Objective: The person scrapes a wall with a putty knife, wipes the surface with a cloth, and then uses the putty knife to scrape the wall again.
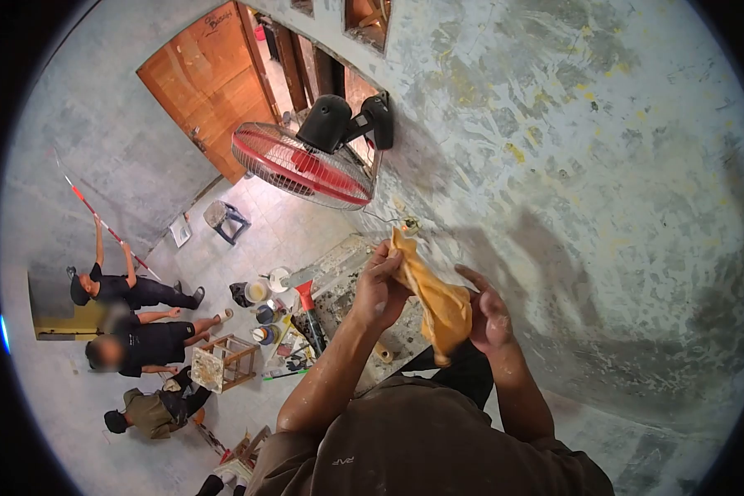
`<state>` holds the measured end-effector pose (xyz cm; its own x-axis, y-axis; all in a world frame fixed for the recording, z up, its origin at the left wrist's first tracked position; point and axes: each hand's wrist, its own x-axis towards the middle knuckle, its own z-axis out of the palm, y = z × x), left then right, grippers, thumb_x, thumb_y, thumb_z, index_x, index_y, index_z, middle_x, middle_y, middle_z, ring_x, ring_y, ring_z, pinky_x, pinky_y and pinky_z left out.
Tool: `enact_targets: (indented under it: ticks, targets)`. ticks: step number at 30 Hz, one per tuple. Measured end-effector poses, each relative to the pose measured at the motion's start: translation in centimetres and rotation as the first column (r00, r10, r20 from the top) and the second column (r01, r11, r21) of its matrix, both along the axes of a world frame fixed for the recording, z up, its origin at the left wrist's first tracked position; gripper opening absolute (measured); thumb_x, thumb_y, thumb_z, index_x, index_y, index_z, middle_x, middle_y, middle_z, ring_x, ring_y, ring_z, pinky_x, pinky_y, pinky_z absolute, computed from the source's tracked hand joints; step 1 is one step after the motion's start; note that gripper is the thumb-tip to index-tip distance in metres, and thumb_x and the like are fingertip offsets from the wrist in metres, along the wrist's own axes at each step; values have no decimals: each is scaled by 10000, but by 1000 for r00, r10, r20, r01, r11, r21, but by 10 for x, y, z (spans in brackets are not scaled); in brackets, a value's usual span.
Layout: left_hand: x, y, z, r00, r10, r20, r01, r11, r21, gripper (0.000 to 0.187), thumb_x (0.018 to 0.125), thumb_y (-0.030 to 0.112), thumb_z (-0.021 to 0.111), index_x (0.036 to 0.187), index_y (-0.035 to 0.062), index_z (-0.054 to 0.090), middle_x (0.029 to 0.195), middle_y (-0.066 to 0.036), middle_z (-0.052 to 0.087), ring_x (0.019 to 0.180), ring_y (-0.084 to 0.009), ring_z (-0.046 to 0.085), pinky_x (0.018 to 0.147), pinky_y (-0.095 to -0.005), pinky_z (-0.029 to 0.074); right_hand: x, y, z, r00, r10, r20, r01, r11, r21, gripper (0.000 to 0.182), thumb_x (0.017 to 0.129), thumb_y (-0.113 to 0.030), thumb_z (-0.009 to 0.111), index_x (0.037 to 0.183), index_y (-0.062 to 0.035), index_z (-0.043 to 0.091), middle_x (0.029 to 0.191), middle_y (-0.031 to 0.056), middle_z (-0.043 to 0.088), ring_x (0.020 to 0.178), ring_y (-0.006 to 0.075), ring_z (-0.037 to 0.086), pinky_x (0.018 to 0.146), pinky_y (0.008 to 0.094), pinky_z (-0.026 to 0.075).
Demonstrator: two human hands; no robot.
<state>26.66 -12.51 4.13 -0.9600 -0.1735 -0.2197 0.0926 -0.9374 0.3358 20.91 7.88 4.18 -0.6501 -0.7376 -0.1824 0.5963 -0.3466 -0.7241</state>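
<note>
Left hand (380,285) is pinching the upper end of the yellow cloth (440,302) between its fingers. Cloth is hanging between both hands, near the wall (554,248). Right hand (489,317) is holding its fingers spread at the cloth's side edge; contact unclear. Fan (302,165) is jutting from the wall, beyond the hands.

Wall (570,124): rough, matt, blotchy (patchy all over). Fan (302,165): metal wire grille, matt black plastic housing. Door (211,87): wood. Yellow cloth (438,302): soft, creased, matt.
</note>
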Motion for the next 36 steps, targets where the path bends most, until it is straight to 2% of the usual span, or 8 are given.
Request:
enact_targets:
  ticks: [8,11,17,21,24,28,31,36]
  targets:
    - [-37,5,23,877,-460,141,478,798,-368,452,959,190,558,1353,21,413,1174,-91,580,992,-187,618,844,-323,523,10,-25,-74,989,51,142,-44,998,-52,697,922,-592,485,1424,-123,369,1345,47,515,1234,210,502,1028,369,403]
    - [-41,-17,23,998,-42,52,56,100,-993,239,933,202,566,1051,-5,572,948,-123,624,934,-187,613,832,-349,502,-7,-18,-46,943,23,-332,159,845,511,451,978,-364,519,1323,-74,496,1239,66,585,1146,208,563,1006,368,430]
    - [-63,-22,-17,932,-310,186,333,534,-777,266,931,262,627,1037,39,528,1015,-70,586,827,-154,643,582,-282,547,-33,4,69,835,-416,-361,366,909,-202,667,923,-354,615,1442,-80,299,1340,191,479,1200,401,506,1004,567,416]
    - [-63,29,-92,988,143,60,33,185,-982,420,825,319,735,1080,35,559,1022,-148,601,863,-303,650,713,-403,530,-62,30,149,572,-558,-601,481,822,-306,737,953,-485,500,1504,-119,177,1547,155,238,1377,383,313,1104,553,299]
    - [-40,44,-122,899,413,148,222,-137,-965,405,728,303,771,1020,69,616,1055,-155,582,1032,-359,533,895,-484,401,-126,72,187,-195,-526,-828,578,620,-530,604,1011,-212,469,1511,-71,160,1557,105,236,1430,283,235,1166,478,204]
    - [-21,41,-115,897,416,146,287,-299,-910,504,672,274,791,1098,107,579,1191,-157,494,1158,-347,442,976,-548,281,-181,30,279,-586,209,-783,777,418,-470,509,949,-66,530,1407,43,337,1506,191,304,1391,320,301,1138,439,243]
    - [-19,39,-120,849,515,115,319,-328,-889,530,640,259,795,1102,116,578,1175,-151,499,1143,-342,448,978,-534,278,-205,-26,313,-356,793,-494,880,107,-463,527,863,-63,610,1353,26,439,1566,155,178,1471,312,116,1133,588,189]
    - [-21,34,-128,864,501,39,248,-357,-900,460,634,228,746,1045,64,618,1200,-174,484,1164,-379,421,957,-599,228,-227,-74,308,-221,907,-357,914,65,-401,650,917,-124,514,1473,15,208,1587,128,118,1481,291,68,1144,621,128]
